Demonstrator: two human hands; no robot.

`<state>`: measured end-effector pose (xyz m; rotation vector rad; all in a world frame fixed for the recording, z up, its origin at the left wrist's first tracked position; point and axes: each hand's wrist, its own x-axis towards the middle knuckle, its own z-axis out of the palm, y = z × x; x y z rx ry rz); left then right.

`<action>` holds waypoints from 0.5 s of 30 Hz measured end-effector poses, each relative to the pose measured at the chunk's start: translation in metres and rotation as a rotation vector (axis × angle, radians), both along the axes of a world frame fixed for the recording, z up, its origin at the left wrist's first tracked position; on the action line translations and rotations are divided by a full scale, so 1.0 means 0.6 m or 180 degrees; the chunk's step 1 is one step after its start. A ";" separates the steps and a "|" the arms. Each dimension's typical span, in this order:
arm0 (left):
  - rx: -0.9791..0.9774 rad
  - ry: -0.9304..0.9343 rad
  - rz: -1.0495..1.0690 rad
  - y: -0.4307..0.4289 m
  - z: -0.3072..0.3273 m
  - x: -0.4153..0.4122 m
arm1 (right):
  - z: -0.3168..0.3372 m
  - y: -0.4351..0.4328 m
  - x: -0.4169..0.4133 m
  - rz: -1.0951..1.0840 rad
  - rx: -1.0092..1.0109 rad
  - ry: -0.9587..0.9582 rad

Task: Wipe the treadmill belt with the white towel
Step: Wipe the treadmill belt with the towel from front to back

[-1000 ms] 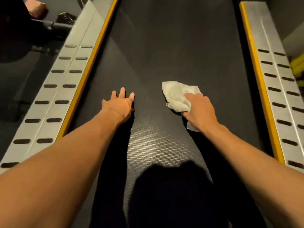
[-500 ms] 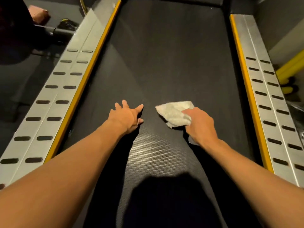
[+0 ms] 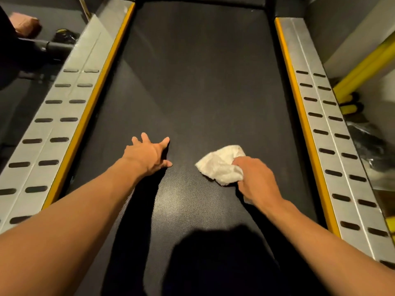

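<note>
The black treadmill belt [image 3: 198,82] runs away from me down the middle of the view. A crumpled white towel [image 3: 220,164] lies on it right of centre, and my right hand [image 3: 256,180] is shut on its near right edge, pressing it to the belt. My left hand [image 3: 147,154] rests flat on the belt to the left of the towel, fingers spread, holding nothing. A gap of bare belt separates the two hands.
Silver side rails with dark slots and yellow inner strips flank the belt, the left rail [image 3: 64,116] and the right rail [image 3: 329,129]. Yellow bars [image 3: 363,67] stand beyond the right rail. Dark equipment and a pinkish object [image 3: 25,24] lie at far left.
My right hand has dragged the towel toward me and slightly to the right along the belt. My left hand has stayed flat on the belt, its fingers spread wider.
</note>
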<state>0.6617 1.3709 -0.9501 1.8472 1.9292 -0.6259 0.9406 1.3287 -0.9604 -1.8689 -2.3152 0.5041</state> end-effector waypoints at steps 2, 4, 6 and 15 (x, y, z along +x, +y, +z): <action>-0.0011 -0.0016 0.0019 0.004 0.001 0.002 | 0.007 -0.029 -0.010 0.0167 -0.0038 0.0013; -0.0032 -0.0023 0.0076 0.007 0.001 0.005 | 0.016 -0.008 0.008 -0.0086 0.0202 0.0082; -0.0041 0.0005 0.0114 0.009 0.001 0.008 | 0.018 0.041 0.054 -0.0583 0.0421 0.0187; 0.0113 0.0005 0.0039 -0.007 -0.006 0.002 | 0.001 -0.071 0.081 0.0207 0.0102 0.0178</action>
